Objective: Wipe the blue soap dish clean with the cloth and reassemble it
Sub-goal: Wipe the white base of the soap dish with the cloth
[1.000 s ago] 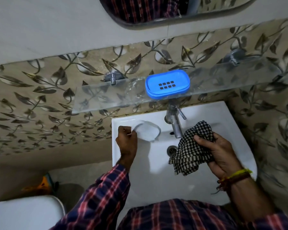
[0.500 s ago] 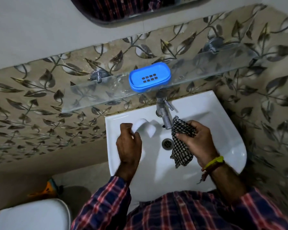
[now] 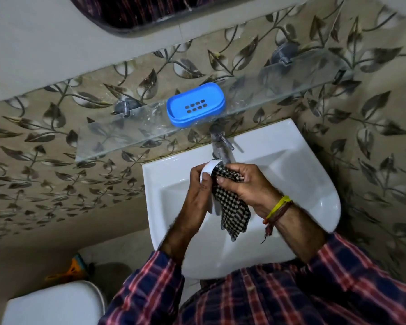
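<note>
- Pinching a white oval piece [image 3: 210, 168] between thumb and fingers, the left hand [image 3: 198, 191] holds it edge-up above the basin, its hollow side turned right toward the cloth; that tilt seems chosen to let the other hand reach inside. Whether it is a soap-dish part or a soap bar I cannot tell for sure, though its thin curved rim suggests a tray or lid.
- Bunched in the right hand [image 3: 246, 186], the checked cloth [image 3: 230, 205] is clamped by the thumb and curled fingers, its gathered top pressed against the white piece, so this grip is closed on fabric, not loose.
- The cloth's free tail hangs down toward the near side, below both hands, and plays no part in the wiping.
- Both hands work over the white washbasin [image 3: 314, 184], just near of the tap [image 3: 220, 146], probably so drips and crumbs fall into the bowl.
- Farther off, the blue soap dish [image 3: 196, 104] sits flat on the glass shelf [image 3: 127, 139], above and slightly left of the tap, well apart from the hands, its slotted insert facing up.
- By my reading the wiping is under way, and reassembly is not yet done.
</note>
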`<state>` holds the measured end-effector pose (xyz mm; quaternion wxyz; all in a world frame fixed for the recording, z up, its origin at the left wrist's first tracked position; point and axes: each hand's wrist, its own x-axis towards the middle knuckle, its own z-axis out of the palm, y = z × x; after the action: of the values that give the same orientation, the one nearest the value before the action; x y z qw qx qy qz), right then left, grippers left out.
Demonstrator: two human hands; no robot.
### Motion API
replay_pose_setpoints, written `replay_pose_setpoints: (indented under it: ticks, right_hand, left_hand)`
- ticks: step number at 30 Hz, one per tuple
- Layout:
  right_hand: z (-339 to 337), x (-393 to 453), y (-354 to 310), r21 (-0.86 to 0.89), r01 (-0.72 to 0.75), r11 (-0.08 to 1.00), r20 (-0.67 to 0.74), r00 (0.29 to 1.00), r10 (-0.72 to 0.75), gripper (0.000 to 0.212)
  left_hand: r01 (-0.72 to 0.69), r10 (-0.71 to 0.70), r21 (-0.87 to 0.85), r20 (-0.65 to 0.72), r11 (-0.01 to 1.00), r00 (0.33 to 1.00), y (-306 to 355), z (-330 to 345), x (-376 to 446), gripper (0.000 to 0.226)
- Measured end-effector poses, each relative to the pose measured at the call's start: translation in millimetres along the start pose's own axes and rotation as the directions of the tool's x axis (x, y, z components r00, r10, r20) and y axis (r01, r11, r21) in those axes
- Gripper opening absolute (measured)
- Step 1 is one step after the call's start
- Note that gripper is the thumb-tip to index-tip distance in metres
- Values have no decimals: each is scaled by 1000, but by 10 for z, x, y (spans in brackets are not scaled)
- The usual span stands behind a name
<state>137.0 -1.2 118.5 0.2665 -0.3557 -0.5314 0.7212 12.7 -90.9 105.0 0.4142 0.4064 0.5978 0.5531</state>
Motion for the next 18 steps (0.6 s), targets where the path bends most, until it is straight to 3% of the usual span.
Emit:
replay_pose_setpoints:
  ticks: [6, 9, 13, 16, 18]
  right_hand:
    - [133, 7, -73, 13, 49, 999, 1, 999, -49, 18]
    - [202, -37, -89, -153, 128, 980, 49, 991, -122, 21]
    - [170, -26, -151, -331, 200, 922, 157, 975, -155, 18]
    - [192, -12, -249, -160, 153, 975, 135, 982, -132, 29]
    - [216, -15, -247, -189, 162, 969, 134, 981, -138, 30]
  left_hand:
    - [-10, 10, -155, 2, 988, 1000, 77, 74, 36, 52]
    - [14, -20, -177, -35, 984, 999, 100, 64, 60, 59]
    - [-27, 31, -220, 15, 975, 999, 37, -4, 105, 42]
    - [28, -33, -256, -15, 966, 999, 22, 59, 80, 50]
    - [63, -66, -300, 0, 952, 998, 25, 31, 105, 49]
